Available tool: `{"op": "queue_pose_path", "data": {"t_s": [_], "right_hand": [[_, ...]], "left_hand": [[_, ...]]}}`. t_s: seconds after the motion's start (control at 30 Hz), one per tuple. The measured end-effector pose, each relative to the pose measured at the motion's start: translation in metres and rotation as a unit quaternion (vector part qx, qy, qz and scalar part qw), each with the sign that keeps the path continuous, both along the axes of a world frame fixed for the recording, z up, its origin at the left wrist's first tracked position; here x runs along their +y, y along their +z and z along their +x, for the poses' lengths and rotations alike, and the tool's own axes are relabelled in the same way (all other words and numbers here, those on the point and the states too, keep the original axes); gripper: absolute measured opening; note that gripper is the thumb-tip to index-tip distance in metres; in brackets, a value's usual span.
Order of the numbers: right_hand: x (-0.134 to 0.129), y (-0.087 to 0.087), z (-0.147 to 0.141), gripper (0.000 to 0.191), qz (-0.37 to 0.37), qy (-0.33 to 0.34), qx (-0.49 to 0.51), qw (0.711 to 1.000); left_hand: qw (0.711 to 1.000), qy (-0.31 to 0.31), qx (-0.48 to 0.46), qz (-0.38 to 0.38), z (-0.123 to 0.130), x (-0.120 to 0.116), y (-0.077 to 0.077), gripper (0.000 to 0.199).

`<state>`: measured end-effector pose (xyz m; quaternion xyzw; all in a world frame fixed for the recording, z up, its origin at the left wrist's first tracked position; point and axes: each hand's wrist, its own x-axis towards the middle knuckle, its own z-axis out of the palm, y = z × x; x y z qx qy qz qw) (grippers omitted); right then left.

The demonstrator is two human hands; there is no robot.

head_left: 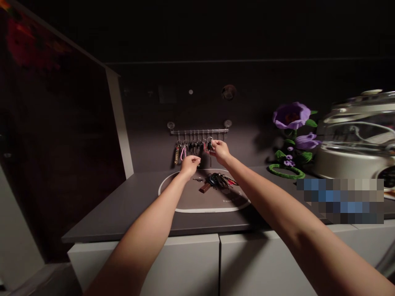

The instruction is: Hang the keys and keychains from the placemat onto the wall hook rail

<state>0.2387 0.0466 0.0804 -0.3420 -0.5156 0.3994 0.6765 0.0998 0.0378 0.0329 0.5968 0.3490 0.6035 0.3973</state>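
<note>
A clear hook rail (pixel 200 132) is fixed to the dark wall, with several keys and keychains (pixel 193 147) hanging from it. My right hand (pixel 220 151) is at the rail's right part, its fingers pinched on a key ring (pixel 210 140) with keys below it. Lower and to the left, my left hand (pixel 190 165) has its fingers closed together in front of the hanging keys; what they hold, if anything, is too small to name. Beneath both hands, a pile of keys (pixel 218 181) with a brown tag (pixel 205 188) lies on a rounded brown mat (pixel 191 201).
The mat rests on a dark counter (pixel 123 209) above white cabinets (pixel 191 263). Purple flowers with green leaves (pixel 291 116) stand at the right, beside a white appliance with a transparent upper part (pixel 345 160). A blurred-out patch covers the counter's right side.
</note>
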Motion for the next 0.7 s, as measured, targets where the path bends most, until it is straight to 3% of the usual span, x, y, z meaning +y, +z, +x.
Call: {"op": "queue_pose_path", "data": {"t_s": [0.27, 0.5, 0.7], "right_hand": [[0.032, 0.016, -0.007, 0.015, -0.064, -0.084, 0.047, 0.993], [0.053, 0.016, -0.010, 0.011, -0.094, -0.142, 0.063, 0.983], [0.052, 0.008, -0.011, 0.012, -0.096, -0.148, 0.073, 0.982]], "left_hand": [[0.987, 0.074, 0.134, 0.057, -0.004, 0.009, -0.006, 0.016], [0.988, 0.070, 0.123, 0.063, -0.005, 0.007, -0.006, 0.017], [0.929, 0.144, 0.337, 0.047, -0.006, -0.003, 0.000, 0.012]]}}
